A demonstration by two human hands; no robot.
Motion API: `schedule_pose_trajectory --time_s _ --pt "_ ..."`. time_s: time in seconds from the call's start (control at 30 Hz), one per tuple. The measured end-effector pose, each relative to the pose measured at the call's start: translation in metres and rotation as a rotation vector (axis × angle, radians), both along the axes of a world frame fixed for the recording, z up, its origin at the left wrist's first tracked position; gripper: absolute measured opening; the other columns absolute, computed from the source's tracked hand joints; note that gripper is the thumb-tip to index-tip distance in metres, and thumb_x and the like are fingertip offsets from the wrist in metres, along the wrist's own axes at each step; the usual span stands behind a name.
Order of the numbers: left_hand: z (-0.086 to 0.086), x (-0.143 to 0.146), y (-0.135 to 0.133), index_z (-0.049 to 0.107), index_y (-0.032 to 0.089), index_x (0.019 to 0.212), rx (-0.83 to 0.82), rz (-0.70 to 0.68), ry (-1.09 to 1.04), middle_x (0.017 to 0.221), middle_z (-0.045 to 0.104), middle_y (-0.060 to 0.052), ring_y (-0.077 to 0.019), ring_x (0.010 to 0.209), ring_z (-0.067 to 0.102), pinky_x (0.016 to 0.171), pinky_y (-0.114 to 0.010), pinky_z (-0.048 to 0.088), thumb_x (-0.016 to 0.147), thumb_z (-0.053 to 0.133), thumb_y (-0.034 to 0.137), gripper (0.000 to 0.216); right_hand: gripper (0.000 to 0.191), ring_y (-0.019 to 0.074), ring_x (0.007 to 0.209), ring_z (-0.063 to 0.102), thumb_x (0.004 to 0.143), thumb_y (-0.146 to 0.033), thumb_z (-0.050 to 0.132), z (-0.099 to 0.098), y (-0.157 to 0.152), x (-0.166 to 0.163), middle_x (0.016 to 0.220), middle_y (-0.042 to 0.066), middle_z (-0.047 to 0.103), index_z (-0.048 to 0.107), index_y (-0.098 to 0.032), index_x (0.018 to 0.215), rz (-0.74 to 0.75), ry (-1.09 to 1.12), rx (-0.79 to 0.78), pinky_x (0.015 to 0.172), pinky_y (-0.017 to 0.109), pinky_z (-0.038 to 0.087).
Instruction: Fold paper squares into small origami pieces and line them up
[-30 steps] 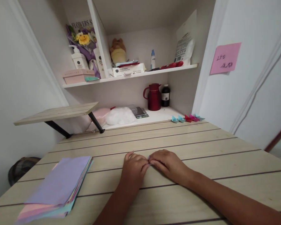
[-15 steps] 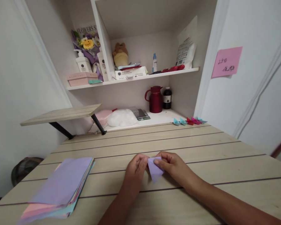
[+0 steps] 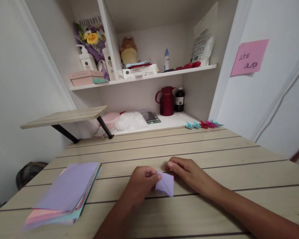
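Near the centre, folded purple paper (image 3: 166, 186) juts rightward from between thumb and finger of your left hand (image 3: 142, 180), pinched at its edge. Table (image 3: 201, 215) stretches beyond to the shelf (image 3: 173, 121); the stack (image 3: 67, 187) lies well leftward. Your right hand (image 3: 184, 169) curls closed just beside, visibly holding nothing.

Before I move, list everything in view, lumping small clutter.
Slatted wooden table: one, pale, foreground
Folded paper square: one, purple, front centre
Paper stack: one, purple-topped, table left
Pointed paper figures: five, blue/red/pink, far right
Wooden stand: one, tan, far left
Handled jug: one, red, lower shelf
Round bottle: one, dark, beside jug
Fluffy bundle: one, white, lower shelf
Plush toy: one, brown, upper shelf
Flower bouquet: one, purple, upper left
Smaller clutter: several, mixed, shelves
Square note: one, pink, right wall
Plaid item: one, dark, left edge
Left hand: one, bare, pinching square
Right hand: one, bare, beside square
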State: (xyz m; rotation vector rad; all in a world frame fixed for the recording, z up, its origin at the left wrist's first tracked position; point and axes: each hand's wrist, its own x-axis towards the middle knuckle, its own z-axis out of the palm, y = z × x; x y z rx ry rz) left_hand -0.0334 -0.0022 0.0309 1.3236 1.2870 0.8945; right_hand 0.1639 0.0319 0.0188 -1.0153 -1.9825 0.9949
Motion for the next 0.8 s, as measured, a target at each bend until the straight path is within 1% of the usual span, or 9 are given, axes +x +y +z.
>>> schedule_pose_trajectory --time_s 0.03,0.1,0.17,0.27,0.33,0.5,0.63,0.73,0.8 --pt "0.001 -0.003 -0.002 0.061 0.015 0.061 -0.058 -0.029 0.021 0.055 0.056 0.003 -0.0101 0.051 0.048 0.053 -0.023 0.037 0.065 0.065 0.033 0.019 0.029 0.0165 0.07 0.055 0.092 -0.042 0.045 0.001 0.002 0.005 0.07 0.0 0.061 0.063 -0.02 0.084 -0.005 -0.012 0.013 0.066 0.029 0.042" --pt "0.001 -0.008 -0.004 0.06 0.016 0.061 -0.107 -0.023 0.124 0.055 0.055 0.003 -0.0111 0.05 0.048 0.052 -0.024 0.038 0.067 0.062 0.031 0.017 0.022 0.0189 0.084 0.06 0.088 -0.038 0.054 0.004 0.007 0.015 0.092 0.003 0.066 0.064 -0.022 0.099 -0.004 -0.001 0.055 0.076 0.032 0.045" --pt "-0.002 -0.009 -0.004 0.06 0.017 0.06 -0.047 0.036 0.337 0.053 0.055 0.003 -0.0123 0.05 0.049 0.051 -0.024 0.035 0.069 0.059 0.029 0.015 0.017 0.0208 0.099 0.059 0.083 -0.034 0.063 0.006 0.009 0.021 0.107 0.005 0.065 0.068 -0.023 0.095 0.082 0.004 0.096 0.087 0.035 0.045" --pt "-0.006 -0.006 -0.003 0.064 0.019 0.06 0.132 0.106 0.687 0.056 0.06 0.001 -0.0141 0.055 0.052 0.054 -0.025 0.03 0.07 0.059 0.026 0.014 0.01 0.0203 0.102 0.06 0.083 -0.032 0.065 0.009 0.004 0.019 0.107 0.005 0.066 0.07 -0.023 0.085 0.186 0.012 0.128 0.092 0.036 0.044" --pt "-0.005 -0.004 -0.002 0.065 0.019 0.06 0.186 0.108 0.796 0.058 0.062 0.001 -0.0147 0.057 0.053 0.054 -0.026 0.028 0.071 0.06 0.028 0.015 0.011 0.0192 0.1 0.061 0.086 -0.03 0.062 0.009 -0.001 0.013 0.102 0.005 0.069 0.07 -0.023 0.085 0.247 -0.027 0.178 0.091 0.035 0.045" --pt "-0.006 -0.006 0.001 0.064 0.02 0.062 0.205 0.051 0.767 0.061 0.064 0.001 -0.0151 0.06 0.055 0.054 -0.025 0.028 0.072 0.063 0.033 0.017 0.014 0.019 0.104 0.059 0.09 -0.024 0.056 0.003 -0.006 0.002 0.103 0.003 0.071 0.069 -0.025 0.094 0.3 -0.262 0.394 0.095 0.038 0.04" --pt "-0.01 -0.013 0.005 0.063 0.021 0.068 0.257 0.028 0.656 0.062 0.062 0.002 -0.0148 0.061 0.055 0.055 -0.024 0.031 0.075 0.06 0.035 0.017 0.014 0.0183 0.1 0.06 0.092 -0.025 0.054 0.002 -0.005 0.0 0.103 0.001 0.071 0.069 -0.025 0.092 0.279 -0.351 0.46 0.091 0.037 0.039" --pt "-0.005 -0.024 0.007 0.062 0.021 0.076 0.282 0.127 0.613 0.058 0.057 0.004 -0.0139 0.057 0.052 0.055 -0.023 0.032 0.081 0.051 0.034 0.018 0.014 0.0181 0.097 0.06 0.091 -0.024 0.054 0.003 -0.006 -0.002 0.1 0.001 0.071 0.068 -0.025 0.09 0.235 -0.363 0.457 0.089 0.035 0.039" --pt "0.004 -0.035 0.004 0.057 0.019 0.07 0.258 0.209 0.608 0.054 0.051 0.005 -0.0128 0.053 0.047 0.053 -0.023 0.03 0.083 0.048 0.036 0.023 0.014 0.018 0.096 0.06 0.091 -0.023 0.055 0.002 -0.007 -0.003 0.1 0.001 0.071 0.068 -0.024 0.089 0.224 -0.351 0.444 0.089 0.035 0.039"
